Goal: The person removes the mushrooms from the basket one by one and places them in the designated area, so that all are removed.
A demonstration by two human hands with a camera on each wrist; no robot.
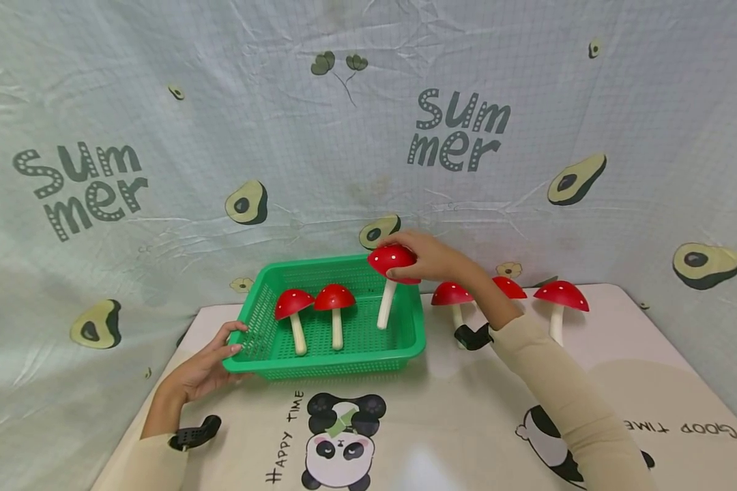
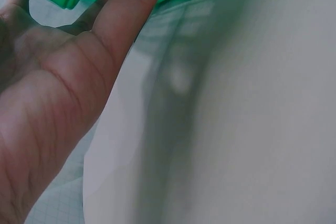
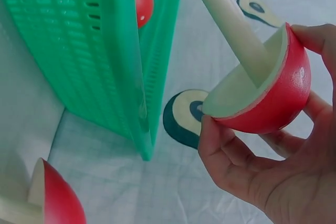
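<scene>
From where I stand, the two hands are apart, each busy with something. The right hand [image 1: 426, 256] grips the rim of a red, white-dotted, domed cap belonging to a toy mushroom with a cream stem [image 1: 387, 293]. That mushroom is over the right end of a green, perforated plastic basket [image 1: 338, 361], tilted, its stem slanting down inside; I cannot tell whether the stem's tip touches the bottom. The left hand [image 1: 205, 368] is clamped on the basket's left side, some digits over the rim and others underneath.

Inside the basket two matching mushrooms stand caps up, a left one [image 1: 294, 307] and a middle one [image 1: 335, 300], their caps just beside each other. The basket sits near the far edge of the counter [image 1: 454, 416], which wears a pale cover printed with pandas. Between the basket and the counter's far right corner stand three more: a near mushroom [image 1: 451, 294], a half-hidden mushroom [image 1: 508, 288] behind the right forearm, and an outer mushroom [image 1: 561, 295] closest to that corner, its lower stem hidden by the sleeve. Behind hangs a grey-green cloth [image 1: 319, 136] printed with avocados and "summer".
</scene>
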